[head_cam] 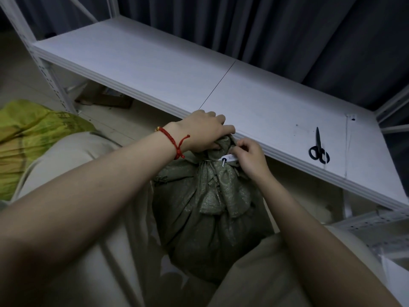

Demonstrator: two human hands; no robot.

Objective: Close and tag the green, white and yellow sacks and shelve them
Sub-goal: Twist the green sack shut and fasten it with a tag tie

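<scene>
The green sack (210,207) is a finely woven fabric with a faint speckled sheen, creased into stiff folds at its neck. Its tag (230,157) looks like matt white card with 1 dark-ringed hole. The yellow sack (33,134) is a shinier, crinkled weave. The shelf board (155,69) is matt white with a fine lined grain; the perforated post (51,83) looks like white-painted metal. The scissors (318,149) have glossy black plastic handles. The curtain (265,25) is dark matt cloth, the bracelet (174,140) red braided cord, and the trousers (77,156) soft beige cloth.
</scene>
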